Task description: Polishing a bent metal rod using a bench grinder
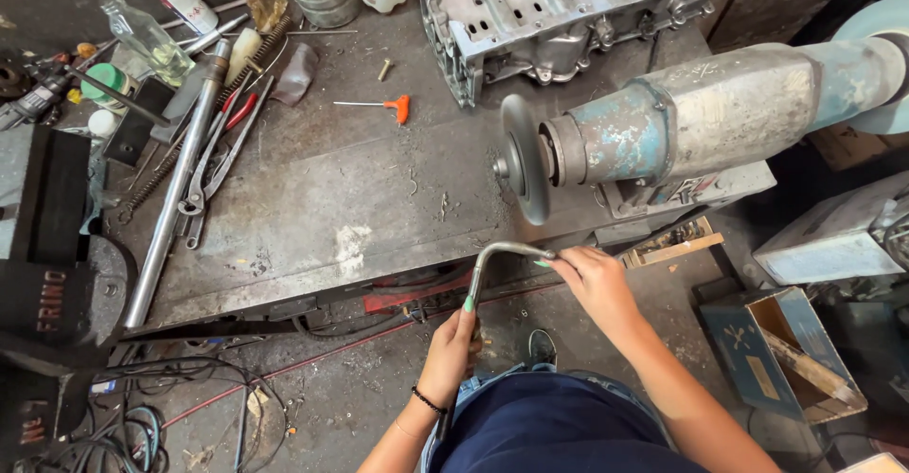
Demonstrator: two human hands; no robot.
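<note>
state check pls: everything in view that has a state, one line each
bent metal tube: held at both ends, below the wheel, not touching it
left hand: gripping tube's lower leg
right hand: gripping tube's upper end
grinder wheel: spinning or not, cannot tell
glass bottle: lying tilted, uncapped
cardboard box: open

We see a grimy steel workbench over a dusty concrete floor strewn with cables, beside an open cardboard box.

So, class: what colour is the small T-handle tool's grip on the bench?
Orange, clearest in the head view.
</note>
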